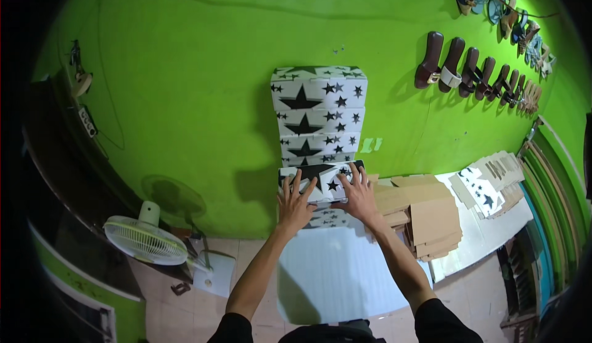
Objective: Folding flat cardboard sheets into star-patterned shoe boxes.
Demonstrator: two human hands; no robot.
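A white cardboard box with black stars (331, 189) lies between my hands at the near edge of the table's far end. My left hand (296, 202) grips its left part, fingers spread over the top and thumb along the near side. On the right part, my right hand (357, 196) holds it the same way, thumb pointing inward. Just beyond rises a stack of matching star-printed boxes (317, 121) against the green wall. Below the held box, another star-patterned white surface (333, 217) partly shows; my hands cover some of it.
A white table (339, 275) stands before me. To the right, brown cardboard sheets (435, 219) and star-printed flat pieces (478, 189) lie on a white surface. A fan (145, 238) stands at left. Sandals (453, 65) hang on the right wall.
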